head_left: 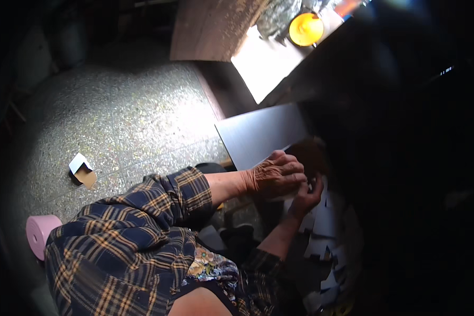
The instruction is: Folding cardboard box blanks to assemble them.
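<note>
My left hand (277, 175), reaching in from a plaid sleeve, has its fingers curled closed over a piece of card (309, 154). The card's brown side shows just beyond my knuckles, and a pale edge lies beside the fingers. My right hand (306, 200) is close against the left one, with fingers bent and pinched at the near side of the card. Much of the card is hidden by my hands and by shadow. Beneath and beyond them a smooth grey panel (263, 131) lies flat.
Several white cut card pieces (324, 226) pile up in shadow at the lower right. A folded card scrap (83, 171) lies on the speckled floor (142, 110), and a pink roll (41, 236) is at the left. Beyond stands a wooden surface (210, 29) near a yellow round object (306, 29).
</note>
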### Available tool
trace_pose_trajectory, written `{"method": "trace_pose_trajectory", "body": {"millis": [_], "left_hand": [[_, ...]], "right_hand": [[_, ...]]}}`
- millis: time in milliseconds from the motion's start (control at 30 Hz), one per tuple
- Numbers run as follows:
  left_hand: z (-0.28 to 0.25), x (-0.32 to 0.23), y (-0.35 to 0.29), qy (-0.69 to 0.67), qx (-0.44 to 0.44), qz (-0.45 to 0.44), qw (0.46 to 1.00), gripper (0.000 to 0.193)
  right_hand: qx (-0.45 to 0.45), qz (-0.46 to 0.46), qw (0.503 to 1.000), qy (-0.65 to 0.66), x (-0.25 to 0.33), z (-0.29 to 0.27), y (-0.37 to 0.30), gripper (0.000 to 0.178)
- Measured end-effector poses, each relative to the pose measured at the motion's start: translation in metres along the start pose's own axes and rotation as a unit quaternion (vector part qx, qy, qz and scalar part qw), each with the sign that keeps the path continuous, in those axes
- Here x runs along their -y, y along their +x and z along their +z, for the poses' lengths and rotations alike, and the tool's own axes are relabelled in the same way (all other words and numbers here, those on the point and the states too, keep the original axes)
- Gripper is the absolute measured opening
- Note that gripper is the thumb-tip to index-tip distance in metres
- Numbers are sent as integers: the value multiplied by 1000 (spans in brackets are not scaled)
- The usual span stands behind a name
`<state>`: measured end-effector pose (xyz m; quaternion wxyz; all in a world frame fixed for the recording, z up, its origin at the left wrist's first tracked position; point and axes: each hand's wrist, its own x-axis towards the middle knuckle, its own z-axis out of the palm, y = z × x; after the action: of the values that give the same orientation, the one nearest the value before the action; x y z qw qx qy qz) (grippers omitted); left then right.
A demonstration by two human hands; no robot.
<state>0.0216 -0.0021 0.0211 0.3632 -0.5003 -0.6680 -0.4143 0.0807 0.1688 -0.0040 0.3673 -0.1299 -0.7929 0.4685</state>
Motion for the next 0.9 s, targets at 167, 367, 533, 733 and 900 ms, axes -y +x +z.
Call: {"method": "trace_pose_trajectory", "body": {"millis": [167, 367, 533, 733, 900], "left_hand": [[6, 35, -16, -25, 33, -196, 980, 61], [20, 45, -12, -158, 76, -246, 953, 63], [17, 42, -6, -148, 59, -236, 959, 56], [22, 32, -10, -104, 88, -209, 968, 52], [21, 42, -17, -112, 30, -225, 967, 55]], "right_hand": [[24, -13, 998, 53, -6, 7, 0, 44], [8, -7, 999, 44, -7, 7, 6, 42], [3, -29, 1000, -1, -3, 10, 6, 37], [32, -46, 998, 18, 10, 15, 3, 37], [35, 10, 998, 52, 6, 15, -3, 35]]}}
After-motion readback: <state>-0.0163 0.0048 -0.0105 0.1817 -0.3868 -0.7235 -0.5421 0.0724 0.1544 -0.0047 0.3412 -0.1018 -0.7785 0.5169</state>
